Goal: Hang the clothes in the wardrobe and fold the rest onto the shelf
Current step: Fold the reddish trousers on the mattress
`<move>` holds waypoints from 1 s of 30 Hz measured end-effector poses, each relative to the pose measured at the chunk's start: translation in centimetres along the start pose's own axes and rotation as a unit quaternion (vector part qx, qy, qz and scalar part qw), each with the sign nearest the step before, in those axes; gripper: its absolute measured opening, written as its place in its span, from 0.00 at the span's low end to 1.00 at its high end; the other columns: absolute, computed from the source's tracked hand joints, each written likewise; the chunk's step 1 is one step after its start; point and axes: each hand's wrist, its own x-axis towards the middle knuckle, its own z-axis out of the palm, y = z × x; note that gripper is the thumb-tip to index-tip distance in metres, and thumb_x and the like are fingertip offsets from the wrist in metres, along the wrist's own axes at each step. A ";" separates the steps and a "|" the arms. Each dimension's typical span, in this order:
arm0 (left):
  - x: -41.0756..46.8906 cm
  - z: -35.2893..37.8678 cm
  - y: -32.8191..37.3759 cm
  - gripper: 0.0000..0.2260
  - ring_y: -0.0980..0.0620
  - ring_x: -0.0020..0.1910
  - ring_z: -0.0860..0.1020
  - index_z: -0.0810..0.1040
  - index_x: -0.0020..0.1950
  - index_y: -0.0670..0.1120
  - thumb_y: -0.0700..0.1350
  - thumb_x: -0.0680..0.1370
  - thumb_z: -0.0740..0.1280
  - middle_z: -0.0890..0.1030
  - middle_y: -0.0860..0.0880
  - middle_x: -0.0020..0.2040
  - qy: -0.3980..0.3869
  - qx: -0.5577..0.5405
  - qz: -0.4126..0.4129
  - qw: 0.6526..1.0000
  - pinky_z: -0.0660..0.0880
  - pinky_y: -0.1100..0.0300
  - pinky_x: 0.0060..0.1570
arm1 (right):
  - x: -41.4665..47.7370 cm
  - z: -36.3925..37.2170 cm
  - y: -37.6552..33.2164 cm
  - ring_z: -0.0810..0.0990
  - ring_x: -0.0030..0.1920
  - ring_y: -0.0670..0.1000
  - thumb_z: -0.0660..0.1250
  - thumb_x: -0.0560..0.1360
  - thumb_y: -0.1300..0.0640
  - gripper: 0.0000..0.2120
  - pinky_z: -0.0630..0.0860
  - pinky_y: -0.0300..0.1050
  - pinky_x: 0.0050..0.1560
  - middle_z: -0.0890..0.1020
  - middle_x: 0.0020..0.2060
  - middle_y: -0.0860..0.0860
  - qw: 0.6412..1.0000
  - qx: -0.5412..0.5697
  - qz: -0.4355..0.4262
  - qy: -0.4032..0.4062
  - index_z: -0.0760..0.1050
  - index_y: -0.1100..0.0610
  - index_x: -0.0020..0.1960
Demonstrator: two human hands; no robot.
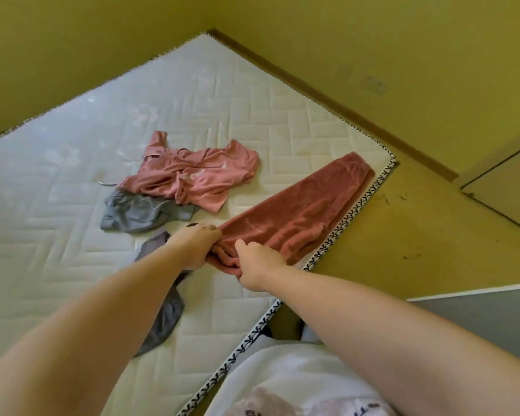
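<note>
A dusty-red fleecy garment [297, 217] lies stretched along the near edge of the white quilted mattress [72, 220]. My left hand [197, 244] and my right hand [257, 267] both grip its bunched near end, fingers curled into the cloth. Farther in lies a crumpled pink top [192, 175] with a thin hanger wire showing at its left. A grey-blue garment [138, 216] sits just below the pink top. Another grey piece [162, 313] lies partly under my left forearm.
The mattress fills a corner between yellow walls, with a patterned border [336, 232] along its near side. Yellowish floor [418, 229] lies to the right, with a door edge [505, 190] at far right and a grey panel [478, 319] beside me.
</note>
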 end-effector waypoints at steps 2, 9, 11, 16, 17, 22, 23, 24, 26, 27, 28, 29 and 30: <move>-1.7 2.0 -1.3 0.10 0.50 0.53 0.78 0.75 0.54 0.49 0.44 0.74 0.68 0.76 0.53 0.53 -0.033 -0.018 -0.021 0.999 0.70 0.57 0.42 | -0.2 1.9 -1.8 0.79 0.54 0.61 0.67 0.76 0.55 0.15 0.71 0.49 0.40 0.76 0.56 0.56 1.000 0.017 -0.012 -0.023 0.64 0.56 0.58; -6.5 3.3 -0.8 0.11 0.62 0.30 0.80 0.76 0.43 0.40 0.40 0.83 0.59 0.81 0.47 0.37 -0.136 -0.194 -0.141 0.961 0.75 0.69 0.33 | -0.1 6.1 -6.5 0.80 0.45 0.58 0.69 0.73 0.52 0.09 0.70 0.43 0.36 0.79 0.40 0.53 0.975 0.096 -0.074 -0.184 0.71 0.53 0.39; -7.3 2.6 -0.9 0.10 0.49 0.54 0.82 0.75 0.50 0.36 0.40 0.84 0.57 0.82 0.39 0.53 -0.155 -0.245 -0.188 0.939 0.76 0.56 0.60 | 0.2 6.6 -7.2 0.80 0.42 0.56 0.69 0.70 0.50 0.09 0.70 0.43 0.35 0.80 0.38 0.52 0.972 0.107 -0.091 -0.191 0.75 0.56 0.42; -5.3 2.2 -2.5 0.14 0.44 0.62 0.76 0.74 0.66 0.39 0.42 0.82 0.62 0.77 0.42 0.62 -0.185 -0.176 -0.170 0.952 0.74 0.55 0.62 | 1.4 5.5 -5.2 0.81 0.44 0.56 0.69 0.70 0.48 0.15 0.78 0.47 0.40 0.82 0.44 0.52 0.971 0.126 -0.081 -0.185 0.78 0.54 0.53; -4.9 1.6 -2.1 0.12 0.48 0.55 0.78 0.77 0.64 0.43 0.41 0.80 0.65 0.80 0.45 0.60 -0.175 -0.215 -0.188 0.942 0.77 0.59 0.54 | 1.7 5.1 -4.1 0.81 0.44 0.56 0.69 0.70 0.49 0.14 0.77 0.46 0.38 0.82 0.44 0.51 0.973 0.140 -0.071 -0.171 0.78 0.54 0.52; 1.5 -2.0 -0.3 0.12 0.49 0.47 0.79 0.76 0.51 0.52 0.38 0.71 0.68 0.80 0.51 0.49 -0.101 -0.157 -0.099 0.977 0.77 0.55 0.46 | 2.3 1.1 3.6 0.81 0.42 0.52 0.74 0.70 0.54 0.11 0.78 0.44 0.38 0.82 0.44 0.51 0.951 0.296 0.034 -0.086 0.76 0.55 0.49; 3.4 -3.0 0.5 0.14 0.48 0.47 0.77 0.75 0.52 0.52 0.37 0.70 0.66 0.79 0.50 0.49 -0.082 -0.168 -0.092 0.978 0.75 0.56 0.43 | 2.6 0.2 5.5 0.81 0.44 0.53 0.74 0.69 0.54 0.12 0.79 0.45 0.41 0.82 0.44 0.51 0.942 0.324 0.058 -0.059 0.76 0.55 0.49; 5.4 -4.1 1.5 0.16 0.47 0.47 0.76 0.75 0.54 0.51 0.36 0.69 0.64 0.78 0.49 0.50 -0.061 -0.186 -0.082 0.977 0.74 0.57 0.42 | 2.9 -0.7 7.5 0.81 0.46 0.54 0.74 0.68 0.54 0.12 0.79 0.46 0.43 0.82 0.45 0.51 0.934 0.347 0.082 -0.031 0.77 0.55 0.50; 9.7 -6.1 3.5 0.20 0.48 0.49 0.75 0.75 0.57 0.52 0.36 0.68 0.63 0.77 0.49 0.53 -0.019 -0.237 -0.087 0.967 0.72 0.59 0.40 | 4.2 -2.4 11.7 0.81 0.47 0.54 0.75 0.68 0.55 0.14 0.77 0.45 0.42 0.82 0.46 0.51 0.914 0.385 0.124 0.026 0.77 0.55 0.51; 12.0 -6.9 4.3 0.21 0.48 0.49 0.75 0.75 0.58 0.52 0.36 0.68 0.63 0.77 0.49 0.53 -0.003 -0.255 -0.094 0.962 0.71 0.59 0.40 | 4.9 -3.3 13.8 0.80 0.47 0.53 0.75 0.68 0.56 0.14 0.75 0.43 0.40 0.82 0.47 0.51 0.899 0.411 0.145 0.051 0.77 0.54 0.52; 14.6 -7.7 5.2 0.21 0.48 0.49 0.74 0.75 0.60 0.51 0.35 0.69 0.63 0.77 0.49 0.53 0.009 -0.266 -0.099 0.959 0.71 0.59 0.40 | 5.9 -4.3 16.1 0.79 0.47 0.52 0.76 0.69 0.57 0.15 0.73 0.41 0.39 0.81 0.47 0.50 0.882 0.437 0.162 0.070 0.76 0.54 0.54; 16.0 -8.2 5.9 0.22 0.47 0.50 0.75 0.75 0.61 0.50 0.35 0.69 0.63 0.77 0.48 0.54 0.023 -0.278 -0.103 0.955 0.72 0.59 0.41 | 6.2 -5.0 17.2 0.79 0.47 0.50 0.76 0.69 0.58 0.17 0.72 0.40 0.39 0.80 0.48 0.49 0.871 0.453 0.172 0.088 0.75 0.54 0.55; 19.0 -8.9 6.9 0.22 0.46 0.50 0.75 0.74 0.62 0.50 0.35 0.70 0.62 0.78 0.47 0.55 0.028 -0.286 -0.104 0.952 0.74 0.57 0.43 | 7.5 -5.9 19.7 0.78 0.47 0.50 0.77 0.69 0.58 0.21 0.72 0.40 0.40 0.79 0.49 0.48 0.861 0.466 0.181 0.094 0.73 0.53 0.58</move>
